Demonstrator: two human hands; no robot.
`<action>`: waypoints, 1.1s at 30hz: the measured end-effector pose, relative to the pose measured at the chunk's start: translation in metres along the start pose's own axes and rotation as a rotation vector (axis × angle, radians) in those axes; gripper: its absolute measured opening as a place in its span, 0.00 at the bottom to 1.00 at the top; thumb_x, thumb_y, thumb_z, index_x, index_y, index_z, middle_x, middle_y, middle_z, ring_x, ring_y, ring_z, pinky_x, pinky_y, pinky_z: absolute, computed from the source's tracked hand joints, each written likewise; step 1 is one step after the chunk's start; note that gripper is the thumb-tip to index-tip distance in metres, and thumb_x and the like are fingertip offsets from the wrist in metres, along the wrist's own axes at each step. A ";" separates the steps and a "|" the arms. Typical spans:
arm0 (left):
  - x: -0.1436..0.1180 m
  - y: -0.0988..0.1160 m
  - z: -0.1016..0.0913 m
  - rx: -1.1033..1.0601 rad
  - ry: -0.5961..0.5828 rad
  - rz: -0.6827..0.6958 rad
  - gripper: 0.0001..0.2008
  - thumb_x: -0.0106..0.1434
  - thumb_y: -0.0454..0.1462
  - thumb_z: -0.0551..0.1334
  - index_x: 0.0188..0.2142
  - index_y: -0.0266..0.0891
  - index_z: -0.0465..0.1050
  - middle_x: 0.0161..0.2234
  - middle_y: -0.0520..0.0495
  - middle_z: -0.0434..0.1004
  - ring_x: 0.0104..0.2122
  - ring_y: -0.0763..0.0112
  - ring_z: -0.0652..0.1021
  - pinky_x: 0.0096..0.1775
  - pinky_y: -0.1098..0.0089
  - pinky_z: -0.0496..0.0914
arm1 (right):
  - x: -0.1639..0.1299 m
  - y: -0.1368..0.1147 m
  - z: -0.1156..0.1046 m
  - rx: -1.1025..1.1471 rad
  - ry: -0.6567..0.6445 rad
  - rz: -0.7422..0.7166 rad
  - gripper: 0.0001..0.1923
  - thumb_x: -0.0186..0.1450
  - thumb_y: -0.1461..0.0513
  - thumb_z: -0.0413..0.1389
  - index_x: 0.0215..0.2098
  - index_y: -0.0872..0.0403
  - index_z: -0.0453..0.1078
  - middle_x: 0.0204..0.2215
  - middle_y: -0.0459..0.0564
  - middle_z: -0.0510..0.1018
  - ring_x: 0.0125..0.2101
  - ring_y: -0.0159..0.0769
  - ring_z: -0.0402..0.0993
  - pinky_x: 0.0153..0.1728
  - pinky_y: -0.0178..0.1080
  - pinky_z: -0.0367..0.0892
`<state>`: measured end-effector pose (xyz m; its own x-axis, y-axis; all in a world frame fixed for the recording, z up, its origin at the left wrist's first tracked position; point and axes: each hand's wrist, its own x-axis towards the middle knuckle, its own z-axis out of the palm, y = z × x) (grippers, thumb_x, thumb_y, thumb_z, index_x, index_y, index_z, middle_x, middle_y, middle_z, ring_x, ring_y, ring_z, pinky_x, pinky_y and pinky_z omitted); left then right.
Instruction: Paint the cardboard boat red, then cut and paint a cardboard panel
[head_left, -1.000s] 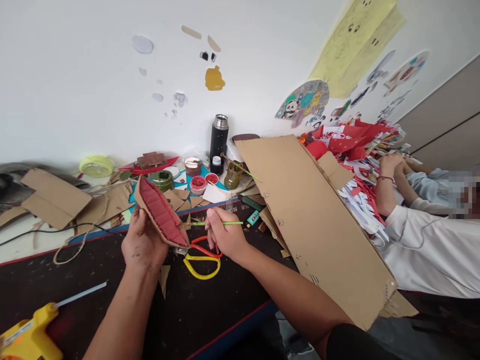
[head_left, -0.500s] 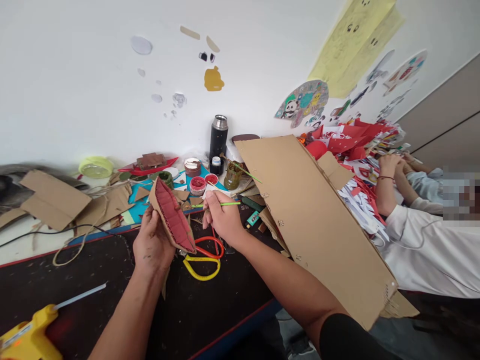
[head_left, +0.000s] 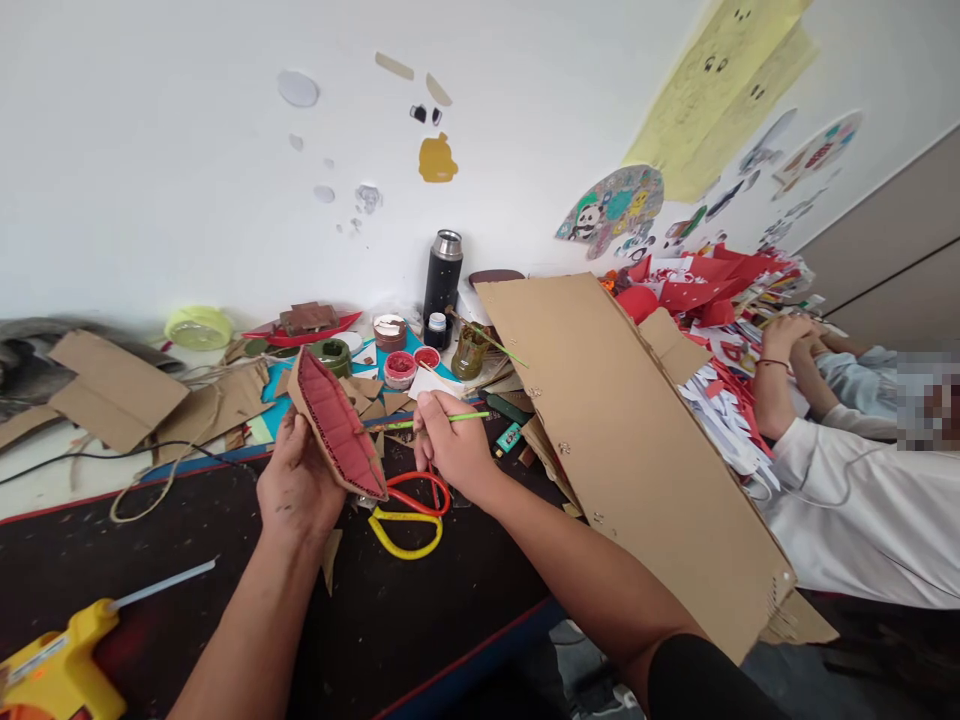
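Head view of a craft bench. The left hand [head_left: 298, 490] grips a boat-shaped cardboard hull [head_left: 335, 424] from below, fingers wrapped around its underside, holding it tilted above the dark table [head_left: 187, 520]. The right hand [head_left: 454, 450] pinches a thin green-handled paintbrush [head_left: 442, 419], fingers closed narrowly on the shaft, tip directed toward the hull's near end. The hull's interior is covered in red, apparently in full, while the corrugated rim and outer walls show bare brown (so the inside coat looks largely done and the edges and exterior appear unpainted). An open pot of red paint [head_left: 400, 367] stands behind the hull, beside a green pot [head_left: 333, 354] and a black flask [head_left: 442, 273]. Red-and-yellow scissors [head_left: 407, 510] lie just below the hands; a yellow glue gun [head_left: 56, 670] rests at the near left corner. A large cardboard sheet [head_left: 622, 440] leans at right. Cardboard offcuts litter the table, paper cut-outs dot the white wall [head_left: 187, 150], and another person's sleeve [head_left: 855, 520] lies at far right among red paper scraps.
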<state>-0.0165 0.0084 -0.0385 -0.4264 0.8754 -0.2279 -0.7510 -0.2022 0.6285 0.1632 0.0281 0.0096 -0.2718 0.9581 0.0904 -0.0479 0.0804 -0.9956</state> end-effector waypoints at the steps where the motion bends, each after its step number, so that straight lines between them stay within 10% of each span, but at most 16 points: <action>1: 0.000 -0.001 0.000 0.007 -0.004 0.007 0.06 0.69 0.39 0.69 0.45 0.48 0.83 0.44 0.53 0.87 0.43 0.66 0.82 0.50 0.65 0.78 | 0.004 -0.001 0.001 -0.005 0.002 -0.010 0.29 0.76 0.38 0.51 0.31 0.50 0.64 0.14 0.34 0.61 0.12 0.28 0.68 0.16 0.30 0.58; 18: 0.002 -0.013 -0.006 0.024 -0.013 0.022 0.12 0.64 0.42 0.76 0.46 0.48 0.83 0.51 0.49 0.87 0.59 0.59 0.80 0.60 0.62 0.73 | 0.044 -0.013 0.009 -0.006 0.070 -0.074 0.32 0.73 0.31 0.50 0.33 0.49 0.64 0.16 0.35 0.61 0.14 0.29 0.69 0.17 0.31 0.60; 33: 0.000 -0.010 -0.005 0.011 0.029 -0.015 0.07 0.68 0.45 0.72 0.42 0.47 0.83 0.49 0.50 0.88 0.50 0.62 0.84 0.54 0.62 0.78 | 0.014 -0.006 -0.005 -0.004 -0.036 -0.001 0.31 0.74 0.34 0.53 0.30 0.50 0.64 0.12 0.34 0.61 0.11 0.28 0.67 0.15 0.30 0.55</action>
<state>-0.0110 0.0084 -0.0485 -0.4296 0.8653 -0.2583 -0.7520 -0.1845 0.6328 0.1649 0.0422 0.0168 -0.3058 0.9476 0.0924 -0.0442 0.0828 -0.9956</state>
